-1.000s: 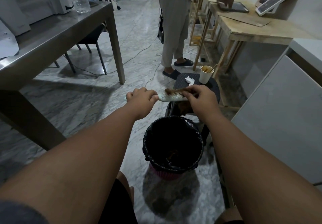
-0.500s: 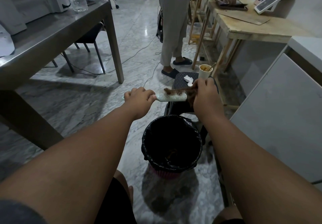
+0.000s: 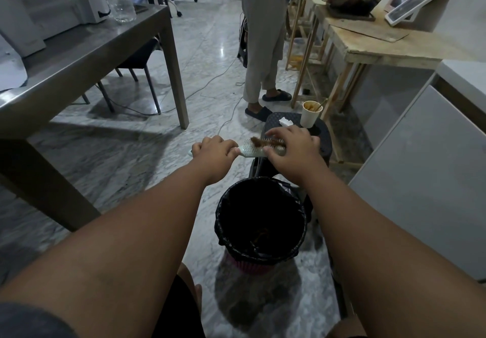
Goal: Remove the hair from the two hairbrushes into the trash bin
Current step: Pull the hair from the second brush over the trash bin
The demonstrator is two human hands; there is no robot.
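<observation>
I hold a pale green hairbrush (image 3: 251, 151) level above and beyond the trash bin (image 3: 263, 253), bristles up. My left hand (image 3: 213, 152) is closed around its handle. A strip of brown hair (image 3: 265, 142) lies across the bristles. My right hand (image 3: 290, 151) sits over the brush head with fingers spread on the hair and the thumb at the near edge. The bin is lined with a black bag, and some brown hair shows at the bottom. A second hairbrush is not visible.
Behind the bin stands a dark stool (image 3: 319, 138) carrying a paper cup (image 3: 310, 113) and a white crumpled tissue (image 3: 285, 122). A person (image 3: 264, 35) stands beyond at wooden tables (image 3: 373, 46). A steel table (image 3: 86, 56) is left, a white cabinet (image 3: 431, 169) right.
My right hand has shifted back over the brush head, fingers now spread on the hair instead of pinching at the far end. The left hand keeps its hold on the handle.
</observation>
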